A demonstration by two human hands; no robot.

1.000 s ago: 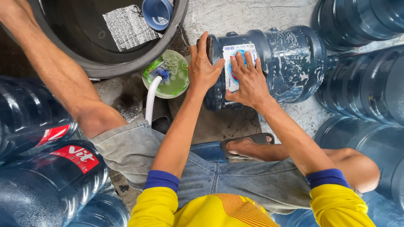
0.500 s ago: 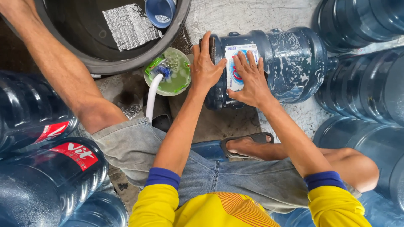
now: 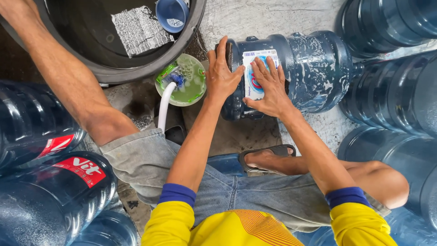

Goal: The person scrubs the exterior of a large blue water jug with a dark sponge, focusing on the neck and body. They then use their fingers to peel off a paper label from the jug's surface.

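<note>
The soapy blue water jug [image 3: 291,73] lies on its side under both flat hands, the left hand [image 3: 221,75] steadying its base and the right hand [image 3: 269,86] pressing open on the half-loosened label [image 3: 256,73], still mostly stuck.

Soapy water jug [image 3: 314,73] lying on its side, upper centre; both hands on its label end. Bowl [image 3: 182,82] just left of it; tub [image 3: 91,68] upper left, cup [image 3: 170,13] inside.
</note>
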